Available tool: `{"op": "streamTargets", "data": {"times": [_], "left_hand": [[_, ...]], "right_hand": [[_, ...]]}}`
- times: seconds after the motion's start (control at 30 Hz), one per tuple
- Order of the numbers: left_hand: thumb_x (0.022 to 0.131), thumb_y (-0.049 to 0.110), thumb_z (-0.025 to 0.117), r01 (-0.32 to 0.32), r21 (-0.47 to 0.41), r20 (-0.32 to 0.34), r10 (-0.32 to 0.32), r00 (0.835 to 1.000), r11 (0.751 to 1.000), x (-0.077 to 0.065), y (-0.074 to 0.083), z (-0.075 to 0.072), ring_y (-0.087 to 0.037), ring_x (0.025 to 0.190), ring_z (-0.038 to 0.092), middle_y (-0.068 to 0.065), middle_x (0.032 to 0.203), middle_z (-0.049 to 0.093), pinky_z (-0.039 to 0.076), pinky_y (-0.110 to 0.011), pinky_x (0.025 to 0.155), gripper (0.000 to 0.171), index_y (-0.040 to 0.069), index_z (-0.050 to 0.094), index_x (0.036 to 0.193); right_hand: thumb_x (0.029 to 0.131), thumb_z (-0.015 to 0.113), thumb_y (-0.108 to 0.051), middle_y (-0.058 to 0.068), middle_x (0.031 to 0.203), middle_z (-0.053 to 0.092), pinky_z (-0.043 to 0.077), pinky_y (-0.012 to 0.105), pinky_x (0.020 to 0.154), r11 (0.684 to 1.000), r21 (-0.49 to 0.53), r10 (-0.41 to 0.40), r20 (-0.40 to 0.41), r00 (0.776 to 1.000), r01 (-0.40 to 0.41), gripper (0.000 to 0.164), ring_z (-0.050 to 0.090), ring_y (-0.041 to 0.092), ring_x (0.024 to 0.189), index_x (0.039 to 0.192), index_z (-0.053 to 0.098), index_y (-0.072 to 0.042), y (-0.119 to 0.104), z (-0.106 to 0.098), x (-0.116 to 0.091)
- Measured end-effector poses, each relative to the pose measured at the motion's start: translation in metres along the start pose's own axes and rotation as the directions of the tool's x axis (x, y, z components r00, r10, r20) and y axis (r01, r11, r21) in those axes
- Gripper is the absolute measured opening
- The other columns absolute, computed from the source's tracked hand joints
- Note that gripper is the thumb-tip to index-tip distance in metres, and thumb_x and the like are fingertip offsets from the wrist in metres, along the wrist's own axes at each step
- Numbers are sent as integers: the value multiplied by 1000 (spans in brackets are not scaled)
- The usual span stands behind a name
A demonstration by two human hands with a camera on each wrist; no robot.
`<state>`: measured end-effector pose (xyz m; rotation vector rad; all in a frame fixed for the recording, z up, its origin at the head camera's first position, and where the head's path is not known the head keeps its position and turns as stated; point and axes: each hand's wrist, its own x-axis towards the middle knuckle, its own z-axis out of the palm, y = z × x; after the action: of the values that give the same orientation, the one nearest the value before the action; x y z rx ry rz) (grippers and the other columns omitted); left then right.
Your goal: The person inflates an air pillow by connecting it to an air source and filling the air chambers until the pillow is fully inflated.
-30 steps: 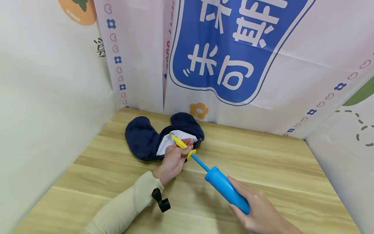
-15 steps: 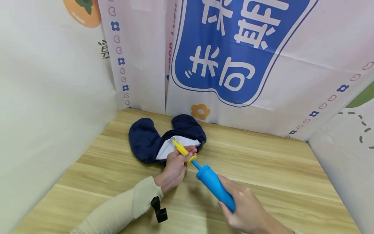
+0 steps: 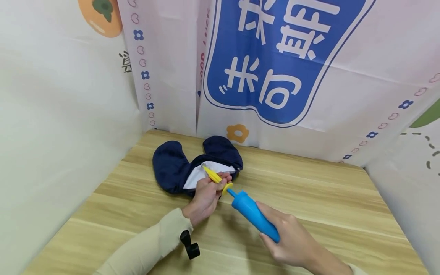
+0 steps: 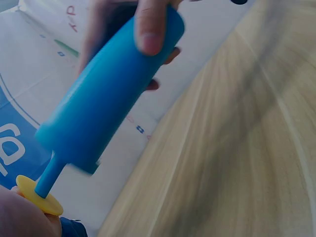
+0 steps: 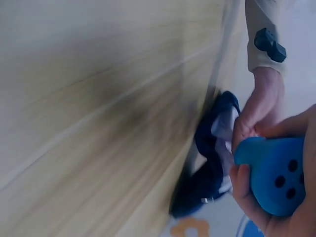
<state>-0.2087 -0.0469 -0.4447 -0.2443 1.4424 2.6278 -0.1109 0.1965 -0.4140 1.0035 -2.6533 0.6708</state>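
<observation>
Basically, looks like pumping. Your left hand point(image 3: 207, 195) pinches the yellow nozzle point(image 3: 213, 176), tip at the white lining point(image 3: 194, 178) of the navy cushion point(image 3: 168, 168) on the tabletop point(image 3: 330, 206); hold that steady. Your right hand point(image 3: 292, 237) grips the blue barrel point(image 3: 255, 216): stroke straight along the blue rod point(image 3: 232, 193), since sideways pull could pop the tip out. Seal too small to tell. Versus a second ago, barrel's nearer the nozzle, less rod showing.

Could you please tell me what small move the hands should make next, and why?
Probably the right hand should draw the blue barrel back while the left hand steadies the yellow nozzle, since only a short stretch of blue rod shows between them.
</observation>
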Motion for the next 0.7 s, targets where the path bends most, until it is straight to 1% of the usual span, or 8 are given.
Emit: {"op": "streamTargets", "data": {"times": [0.1, 0.17, 0.23, 0.3, 0.4, 0.47, 0.57, 0.7], "left_hand": [[103, -9, 56, 26, -21, -9, -27, 1000, 999, 5, 2, 2, -6, 98, 73, -17, 133, 71, 60, -20, 89, 37, -10, 55, 141], [103, -10, 55, 45, -27, -14, -46, 999, 999, 8, 4, 3, -6, 97, 73, -16, 131, 71, 60, -20, 89, 37, -9, 56, 141], [103, -10, 55, 46, -31, -10, -46, 999, 998, 11, 8, 5, -6, 97, 73, -15, 128, 71, 60, -20, 90, 37, -10, 56, 141], [103, -9, 55, 43, -33, -6, -44, 999, 999, 13, 12, 7, -6, 97, 73, -12, 124, 72, 60, -20, 90, 37, -10, 56, 140], [104, -7, 56, 48, -24, -3, -48, 999, 999, 13, 13, 8, -6, 98, 73, -8, 119, 72, 59, -20, 91, 36, -8, 57, 140], [104, -5, 57, 49, -12, -18, -49, 999, 999, 12, 11, 9, -5, 97, 73, -5, 115, 74, 58, -19, 90, 36, -8, 58, 140], [104, -4, 57, 34, -9, -55, -35, 998, 999, 8, 5, 9, -5, 95, 72, -3, 108, 76, 57, -18, 90, 32, -8, 59, 137], [104, -4, 58, -1, 9, -89, 1, 996, 1000, 4, -1, 7, -7, 94, 72, -3, 103, 77, 56, -18, 89, 29, -10, 61, 132]], "right_hand": [[86, 85, -16, 11, 136, 72, 66, 42, 80, 999, -47, 4, 41, 999, -2, 78, 76, 23, 108, 155, 50, -5, 0, -17, -18], [86, 86, -17, 9, 137, 72, 66, 42, 79, 998, -68, 19, 63, 998, -15, 80, 76, 21, 106, 157, 49, -8, 0, -27, -29], [86, 87, -18, 5, 137, 71, 66, 41, 78, 996, -86, 45, 85, 995, -37, 83, 75, 18, 106, 159, 47, -12, 0, -37, -39], [84, 89, -20, 2, 138, 71, 65, 38, 77, 992, -115, 58, 86, 995, -48, 88, 74, 15, 105, 160, 45, -15, 1, -45, -48], [80, 92, -22, 0, 133, 74, 64, 33, 73, 987, -155, 49, 75, 996, -37, 92, 75, 10, 100, 160, 47, -16, 2, -53, -58], [76, 94, -20, 0, 130, 76, 64, 32, 71, 985, -173, 21, 49, 999, -12, 94, 75, 8, 98, 159, 48, -15, 0, -53, -58], [78, 91, -19, 2, 127, 77, 65, 34, 71, 987, -160, 15, 43, 999, -8, 88, 75, 9, 95, 157, 50, -13, -8, -48, -46], [76, 89, -15, 7, 120, 78, 65, 35, 70, 990, -137, -19, -21, 1000, 16, 80, 76, 14, 92, 149, 57, -7, -11, -22, -20]]}}
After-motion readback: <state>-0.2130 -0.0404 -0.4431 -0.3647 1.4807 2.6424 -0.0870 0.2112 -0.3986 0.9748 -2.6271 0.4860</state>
